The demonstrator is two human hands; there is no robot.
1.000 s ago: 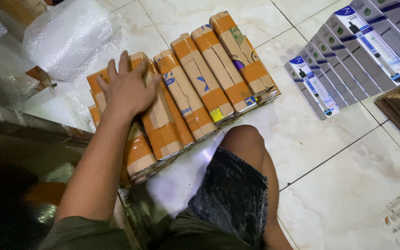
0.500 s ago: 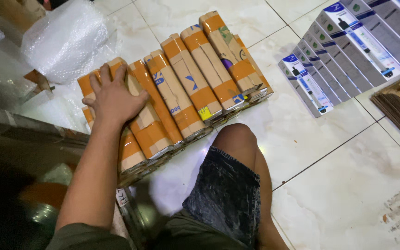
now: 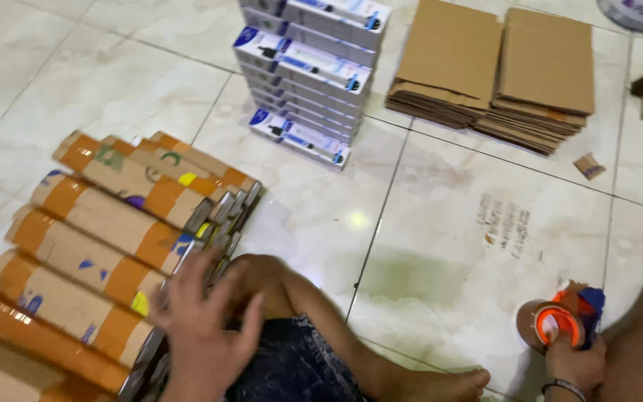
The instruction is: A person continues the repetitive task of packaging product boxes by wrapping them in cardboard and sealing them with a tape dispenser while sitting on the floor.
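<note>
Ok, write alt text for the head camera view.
A person sitting on a tiled floor has the left hand at the end of a row of cardboard packs banded with orange tape, while the right hand holds an orange tape dispenser. Stacked blue-and-white boxes and flattened cardboard sheets lie beyond.

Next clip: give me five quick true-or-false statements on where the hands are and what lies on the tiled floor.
1. The left hand rests at the end of the row of taped cardboard packages. True.
2. The right hand is empty. False: it holds a tape dispenser with an orange core.
3. The blue-and-white boxes lie scattered singly. False: they are stacked in a pile.
4. Flattened cardboard sheets are piled beyond the boxes. True.
5. The packages are bound with green tape. False: the tape is orange-brown.
</note>
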